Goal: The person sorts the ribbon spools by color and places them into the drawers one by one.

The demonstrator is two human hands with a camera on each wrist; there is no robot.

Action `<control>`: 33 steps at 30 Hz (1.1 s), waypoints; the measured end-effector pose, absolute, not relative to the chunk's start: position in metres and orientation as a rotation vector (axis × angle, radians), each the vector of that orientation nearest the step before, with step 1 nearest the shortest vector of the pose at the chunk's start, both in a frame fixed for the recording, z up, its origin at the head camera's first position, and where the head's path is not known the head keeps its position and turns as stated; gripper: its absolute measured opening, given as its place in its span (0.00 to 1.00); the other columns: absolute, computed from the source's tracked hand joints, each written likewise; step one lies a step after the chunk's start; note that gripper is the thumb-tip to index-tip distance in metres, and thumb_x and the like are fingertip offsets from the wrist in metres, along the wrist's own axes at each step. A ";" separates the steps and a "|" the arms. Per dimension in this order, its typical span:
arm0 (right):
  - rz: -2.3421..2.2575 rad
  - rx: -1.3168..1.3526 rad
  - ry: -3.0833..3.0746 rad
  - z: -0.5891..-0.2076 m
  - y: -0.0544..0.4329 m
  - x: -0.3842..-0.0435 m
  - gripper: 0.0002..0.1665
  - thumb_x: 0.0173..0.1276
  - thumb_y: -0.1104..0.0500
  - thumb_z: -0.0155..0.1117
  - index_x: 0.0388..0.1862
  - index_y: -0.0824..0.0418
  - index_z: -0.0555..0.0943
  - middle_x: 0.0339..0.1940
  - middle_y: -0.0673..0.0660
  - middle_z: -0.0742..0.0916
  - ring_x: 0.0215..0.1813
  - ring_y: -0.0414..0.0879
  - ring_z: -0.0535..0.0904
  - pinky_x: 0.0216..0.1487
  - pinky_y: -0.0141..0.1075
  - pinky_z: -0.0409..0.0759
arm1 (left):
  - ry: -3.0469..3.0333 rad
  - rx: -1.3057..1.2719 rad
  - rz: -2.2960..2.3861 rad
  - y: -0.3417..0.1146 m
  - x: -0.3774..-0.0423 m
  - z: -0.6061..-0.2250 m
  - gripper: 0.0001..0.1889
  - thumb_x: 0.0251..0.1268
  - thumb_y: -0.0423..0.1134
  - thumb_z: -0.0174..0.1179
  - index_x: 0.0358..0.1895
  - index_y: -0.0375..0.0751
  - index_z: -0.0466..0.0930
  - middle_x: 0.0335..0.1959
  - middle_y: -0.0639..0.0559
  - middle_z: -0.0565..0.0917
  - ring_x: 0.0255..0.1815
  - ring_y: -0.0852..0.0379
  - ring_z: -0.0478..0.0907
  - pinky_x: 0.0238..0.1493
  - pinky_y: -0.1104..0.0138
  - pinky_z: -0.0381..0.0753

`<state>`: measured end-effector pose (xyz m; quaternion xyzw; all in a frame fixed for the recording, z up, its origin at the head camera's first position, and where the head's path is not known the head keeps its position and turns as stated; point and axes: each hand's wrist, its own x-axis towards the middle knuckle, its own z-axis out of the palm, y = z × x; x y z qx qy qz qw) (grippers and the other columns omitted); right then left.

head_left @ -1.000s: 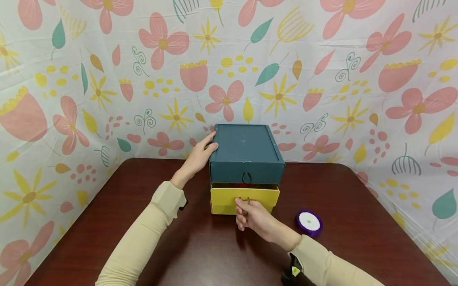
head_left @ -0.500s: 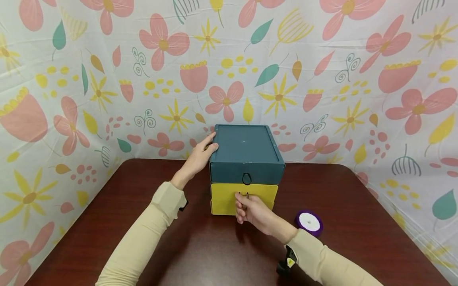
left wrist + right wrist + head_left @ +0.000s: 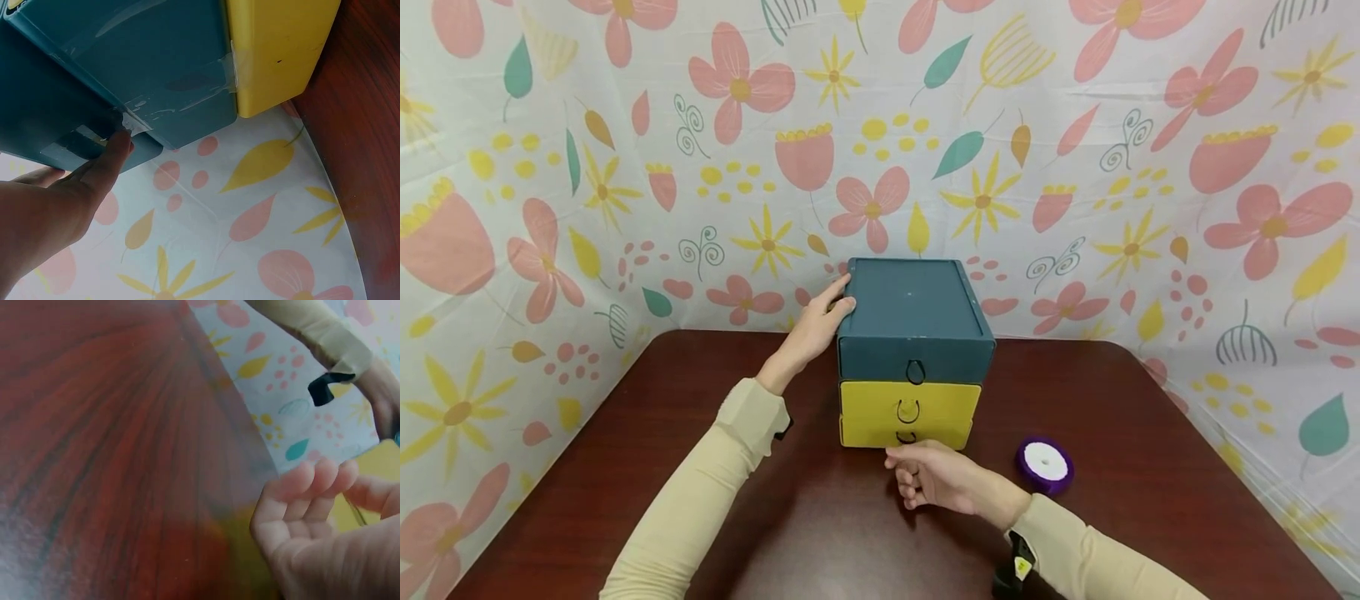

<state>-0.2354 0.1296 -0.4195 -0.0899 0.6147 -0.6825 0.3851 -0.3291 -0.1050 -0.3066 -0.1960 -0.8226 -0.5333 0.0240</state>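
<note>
Just beyond my right hand [image 3: 951, 479] sits the yellow front [image 3: 867, 400], flush under the teal box [image 3: 876, 360], its lower loop [image 3: 906, 442] nearest my fingertips and its upper loop [image 3: 908, 422] a little farther off. My right fingers are loosely curled, with nothing that I can see between them — whether a fingertip brushes the lower loop I cannot tell. I'd say the loops sit mid-front so that one hand can hook them easily.

My left hand [image 3: 808, 332] rests with fingers outstretched against the left side of the box, pinching nothing; I take it to be a brace, keeping the box from sliding. To the right of my right wrist, on the table [image 3: 1097, 533], lies a purple roll [image 3: 1045, 462], flat on its side and well out from the box, probably so that it is out of the way.

From my left wrist I see what my head view hides: clear tape [image 3: 234, 69] on the side of the box, a dark speck [image 3: 279, 61] on the yellow side, and my forefinger touching near a seam. My right wrist view shows the inner side of my curled fingers — my head view gives mostly the back of that hand — along with the black strap [image 3: 322, 390] hanging at my left sleeve [image 3: 325, 340]. Only my head view takes in the roll.
</note>
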 end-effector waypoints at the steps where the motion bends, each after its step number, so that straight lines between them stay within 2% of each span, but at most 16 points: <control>1: -1.743 -0.193 1.565 -0.421 0.131 -0.236 0.13 0.73 0.50 0.53 0.36 0.57 0.77 0.16 0.45 0.74 0.22 0.39 0.68 0.31 0.33 0.73 | -2.545 -0.605 -1.653 -0.105 -0.329 -0.306 0.30 0.77 0.55 0.41 0.78 0.58 0.48 0.78 0.45 0.54 0.77 0.44 0.56 0.72 0.46 0.61; 6: -1.785 -0.094 1.540 -0.425 0.133 -0.243 0.19 0.77 0.47 0.46 0.43 0.59 0.77 0.17 0.43 0.74 0.23 0.38 0.67 0.32 0.32 0.72 | -2.561 -0.597 -1.654 -0.105 -0.330 -0.305 0.30 0.77 0.53 0.41 0.78 0.58 0.47 0.78 0.45 0.53 0.77 0.45 0.54 0.72 0.46 0.59; 11: -1.843 -0.092 1.479 -0.429 0.131 -0.251 0.20 0.80 0.50 0.41 0.48 0.63 0.76 0.18 0.43 0.73 0.24 0.37 0.65 0.33 0.31 0.70 | -2.597 -0.587 -1.645 -0.103 -0.317 -0.292 0.29 0.79 0.47 0.40 0.78 0.51 0.46 0.78 0.41 0.52 0.77 0.43 0.54 0.73 0.47 0.60; 14: -1.883 -0.068 1.458 -0.433 0.131 -0.253 0.18 0.80 0.52 0.42 0.46 0.62 0.77 0.19 0.43 0.73 0.24 0.37 0.66 0.32 0.30 0.69 | -2.608 -0.586 -1.636 -0.102 -0.313 -0.287 0.29 0.79 0.46 0.40 0.78 0.49 0.46 0.78 0.40 0.53 0.77 0.42 0.54 0.72 0.47 0.60; 19: -1.902 -0.060 1.447 -0.437 0.131 -0.254 0.15 0.79 0.55 0.44 0.43 0.60 0.78 0.19 0.44 0.73 0.24 0.36 0.67 0.31 0.29 0.69 | -2.580 -0.604 -1.650 -0.106 -0.331 -0.304 0.30 0.78 0.50 0.40 0.78 0.54 0.46 0.78 0.43 0.52 0.77 0.43 0.54 0.72 0.46 0.60; 23: -1.907 -0.056 1.444 -0.438 0.132 -0.252 0.14 0.79 0.56 0.43 0.42 0.59 0.77 0.19 0.44 0.72 0.23 0.36 0.65 0.28 0.27 0.68 | -2.558 -0.618 -1.648 -0.106 -0.331 -0.307 0.30 0.78 0.53 0.40 0.78 0.57 0.46 0.78 0.44 0.53 0.77 0.44 0.55 0.72 0.46 0.60; 33: -1.887 -0.067 1.429 -0.438 0.132 -0.234 0.13 0.79 0.56 0.44 0.43 0.59 0.76 0.18 0.43 0.71 0.22 0.34 0.65 0.23 0.24 0.65 | -2.538 -0.619 -1.621 -0.105 -0.329 -0.306 0.31 0.77 0.55 0.41 0.78 0.56 0.48 0.77 0.44 0.56 0.76 0.44 0.58 0.71 0.46 0.62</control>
